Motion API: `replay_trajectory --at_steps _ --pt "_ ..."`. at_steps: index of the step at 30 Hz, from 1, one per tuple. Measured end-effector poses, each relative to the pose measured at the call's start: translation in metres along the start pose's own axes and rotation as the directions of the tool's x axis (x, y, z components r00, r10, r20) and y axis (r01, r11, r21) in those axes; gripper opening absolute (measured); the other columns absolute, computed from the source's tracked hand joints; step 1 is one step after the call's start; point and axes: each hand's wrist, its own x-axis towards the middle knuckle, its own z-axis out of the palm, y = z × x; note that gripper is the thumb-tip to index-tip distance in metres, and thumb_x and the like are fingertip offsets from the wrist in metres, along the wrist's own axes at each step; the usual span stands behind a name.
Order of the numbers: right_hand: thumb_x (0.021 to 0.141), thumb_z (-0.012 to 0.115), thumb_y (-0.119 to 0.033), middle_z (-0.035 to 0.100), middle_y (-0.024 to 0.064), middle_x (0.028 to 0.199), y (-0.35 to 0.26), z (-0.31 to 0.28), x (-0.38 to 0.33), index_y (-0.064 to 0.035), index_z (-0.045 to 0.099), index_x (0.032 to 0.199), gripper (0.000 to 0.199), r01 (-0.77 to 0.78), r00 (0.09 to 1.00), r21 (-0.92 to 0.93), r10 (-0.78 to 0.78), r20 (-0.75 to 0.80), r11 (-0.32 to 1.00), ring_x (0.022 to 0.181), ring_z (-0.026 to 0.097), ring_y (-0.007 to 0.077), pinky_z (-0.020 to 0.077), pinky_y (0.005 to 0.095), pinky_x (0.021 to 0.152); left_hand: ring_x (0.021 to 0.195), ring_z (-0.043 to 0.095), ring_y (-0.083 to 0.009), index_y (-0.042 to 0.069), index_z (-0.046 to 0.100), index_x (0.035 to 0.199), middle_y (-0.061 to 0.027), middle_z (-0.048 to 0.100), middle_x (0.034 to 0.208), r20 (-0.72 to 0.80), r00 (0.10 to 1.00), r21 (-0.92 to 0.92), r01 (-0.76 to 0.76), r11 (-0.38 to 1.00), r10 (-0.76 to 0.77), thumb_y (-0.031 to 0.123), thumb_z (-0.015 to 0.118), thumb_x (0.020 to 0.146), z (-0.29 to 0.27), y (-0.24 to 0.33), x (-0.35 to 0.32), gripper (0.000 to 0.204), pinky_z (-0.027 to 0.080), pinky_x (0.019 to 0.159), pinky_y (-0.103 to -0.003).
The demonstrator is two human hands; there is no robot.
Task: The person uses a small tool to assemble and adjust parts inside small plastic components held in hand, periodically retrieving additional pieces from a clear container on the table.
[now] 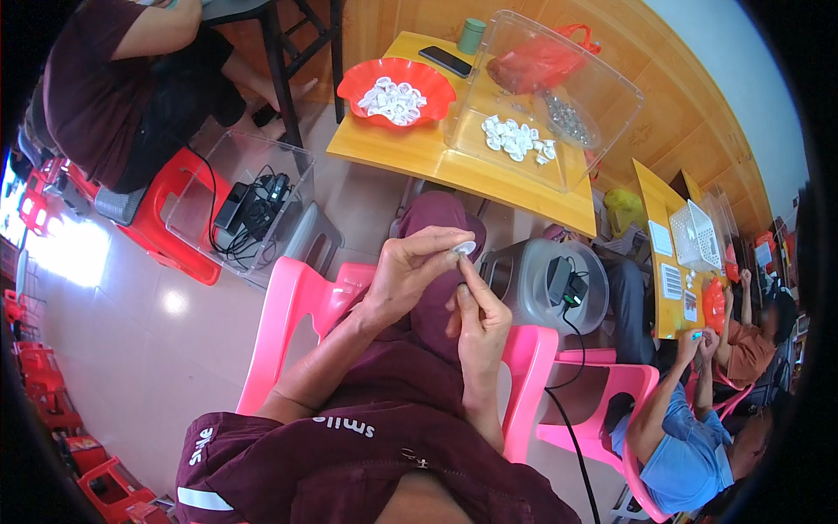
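Observation:
Above my lap, my left hand (417, 262) pinches a small white round plastic piece (464, 248) between thumb and fingers. My right hand (480, 319) meets it from below, its index fingertip pressed at the piece's underside and the other fingers curled. Whether the right fingers hold a tiny part there is too small to tell. Beyond my hands, a red scalloped bowl (349, 87) full of similar white pieces (393, 100) stands on the yellow table (384, 155). A clear plastic tray (476, 153) on the table's right holds more white pieces (515, 138).
Inside the tray are a red plastic bag (546, 65) and a bag of small shiny parts (567, 118). A phone (445, 60) and green canister (471, 36) stand behind. Bins with black adapters (253, 205) flank my pink chair (292, 306). Other people sit left and right.

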Motion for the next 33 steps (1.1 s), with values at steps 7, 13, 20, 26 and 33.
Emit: replay_trajectory --at_steps 7,13,20,26,33 --pt "0.086 0.051 0.002 0.058 0.0035 0.075 -0.007 -0.003 -0.003 -0.0089 0.059 0.117 0.034 0.132 0.989 -0.186 -0.141 -0.041 0.974 0.049 0.044 0.0032 0.0345 0.0164 0.041 0.107 0.056 -0.0210 -0.004 0.053 0.118 -0.0164 0.057 0.116 0.123 0.907 -0.571 0.397 0.719 -0.403 0.008 0.047 0.091 -0.004 -0.003 0.000 0.030 0.046 0.093 -0.033" --pt "0.086 0.050 0.003 0.055 0.0028 0.073 -0.005 -0.003 -0.001 -0.0094 0.060 0.117 0.035 0.150 0.986 -0.233 -0.163 -0.035 0.961 0.049 0.044 0.0036 0.0351 0.0171 0.041 0.104 0.057 -0.0193 -0.002 0.055 0.116 -0.0134 0.058 0.113 0.146 0.901 -0.635 0.401 0.660 -0.408 0.009 0.050 0.090 -0.005 -0.001 0.000 0.028 0.048 0.091 -0.033" --pt "0.085 0.050 0.005 0.051 0.0014 0.068 0.003 -0.002 0.001 -0.0109 0.060 0.117 0.037 0.266 0.953 -0.417 -0.301 -0.020 0.869 0.048 0.043 0.0045 0.0350 0.0187 0.041 0.100 0.056 -0.0140 0.002 0.058 0.114 -0.0055 0.059 0.108 0.080 0.930 -0.528 0.345 0.776 -0.359 0.009 0.052 0.090 -0.001 -0.004 -0.002 0.026 0.048 0.090 -0.029" --pt "0.082 0.052 0.008 0.046 0.0047 0.061 0.004 0.008 0.003 -0.0093 0.060 0.117 0.040 0.308 0.921 -0.532 -0.387 -0.041 0.789 0.052 0.045 0.0107 0.0384 0.0248 0.048 0.102 0.054 -0.0142 -0.001 0.058 0.113 -0.0072 0.056 0.109 -0.042 0.978 -0.277 0.183 0.943 -0.202 0.002 0.051 0.088 0.004 -0.010 -0.005 0.026 0.048 0.087 -0.026" --pt "0.081 0.053 0.006 0.046 0.0076 0.061 0.006 -0.003 0.008 -0.0089 0.060 0.116 0.039 0.283 0.948 -0.499 -0.316 0.018 0.819 0.051 0.044 0.0143 0.0377 0.0278 0.050 0.096 0.052 -0.0103 -0.001 0.058 0.113 -0.0059 0.057 0.104 -0.103 0.986 -0.182 0.108 0.977 -0.129 0.001 0.050 0.089 0.008 -0.013 -0.005 0.025 0.045 0.082 -0.023"
